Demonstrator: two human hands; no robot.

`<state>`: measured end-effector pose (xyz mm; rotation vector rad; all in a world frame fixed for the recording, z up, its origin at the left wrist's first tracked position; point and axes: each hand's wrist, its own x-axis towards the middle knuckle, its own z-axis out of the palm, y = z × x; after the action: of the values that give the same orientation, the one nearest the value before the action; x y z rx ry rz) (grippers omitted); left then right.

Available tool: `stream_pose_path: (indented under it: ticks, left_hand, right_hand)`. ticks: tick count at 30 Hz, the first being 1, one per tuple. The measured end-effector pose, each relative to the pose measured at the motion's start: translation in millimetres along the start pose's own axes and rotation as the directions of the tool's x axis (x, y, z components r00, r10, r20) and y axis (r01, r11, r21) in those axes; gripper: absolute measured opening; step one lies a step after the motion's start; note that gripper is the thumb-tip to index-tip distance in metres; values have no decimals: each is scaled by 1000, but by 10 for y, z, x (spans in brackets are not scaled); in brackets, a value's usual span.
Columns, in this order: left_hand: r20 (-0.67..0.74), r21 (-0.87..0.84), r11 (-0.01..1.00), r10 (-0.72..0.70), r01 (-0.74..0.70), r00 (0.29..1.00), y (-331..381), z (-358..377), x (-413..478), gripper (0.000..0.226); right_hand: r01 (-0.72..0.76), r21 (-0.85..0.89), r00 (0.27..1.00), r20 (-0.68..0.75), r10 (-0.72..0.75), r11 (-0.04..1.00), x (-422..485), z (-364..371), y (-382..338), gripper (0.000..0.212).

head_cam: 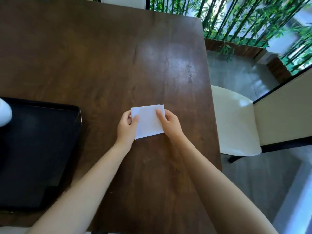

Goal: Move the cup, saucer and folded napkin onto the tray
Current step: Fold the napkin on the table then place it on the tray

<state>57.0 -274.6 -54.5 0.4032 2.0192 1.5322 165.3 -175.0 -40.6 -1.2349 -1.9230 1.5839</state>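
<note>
A white folded napkin (148,121) lies at the middle of the brown wooden table (104,56). My left hand (127,128) grips its left edge, thumb on top. My right hand (169,123) holds its right edge, thumb pressed on the paper. A black tray (42,149) sits on the table to the left, apart from the napkin. A white rounded object (4,112), only partly in view at the frame's left edge, stands on the tray's far left; I cannot tell whether it is the cup or the saucer.
A cream-cushioned chair (234,122) stands off the table's right edge. Green bamboo plants (244,19) and a planter fill the back right. Grey floor lies to the right.
</note>
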Motion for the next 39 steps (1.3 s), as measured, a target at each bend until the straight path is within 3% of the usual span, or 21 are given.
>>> stream_pose_path:
  ticks: [7,13,18,29,31,35,39]
  left_hand:
    - [0,22,999,-33,33,999,-23,12,66,26]
    - [-101,101,993,64,-53,993,25,44,134,9]
    - [-184,150,989,13,15,983,-20,95,144,19]
    - [-227,256,967,81,-21,971,-2,125,134,22]
    - [-247,354,934,135,-40,959,12,133,134,24]
    - [-225,604,794,259,-74,939,7,87,159,26]
    - [-150,718,684,332,-128,931,-50,66,183,22]
  right_hand:
    - [-64,189,997,-21,69,980,143,-41,-52,16]
    - [-100,29,994,-37,101,995,273,52,-61,25]
    - [-30,-156,992,-125,11,987,332,191,-73,21]
    - [-40,-340,974,-223,-39,940,335,340,-53,27]
    - [7,-445,966,-228,-121,896,343,365,-41,26]
    - [99,-714,924,-193,-330,694,381,407,23,25]
    - [151,-734,922,-137,-363,663,404,426,94,28]
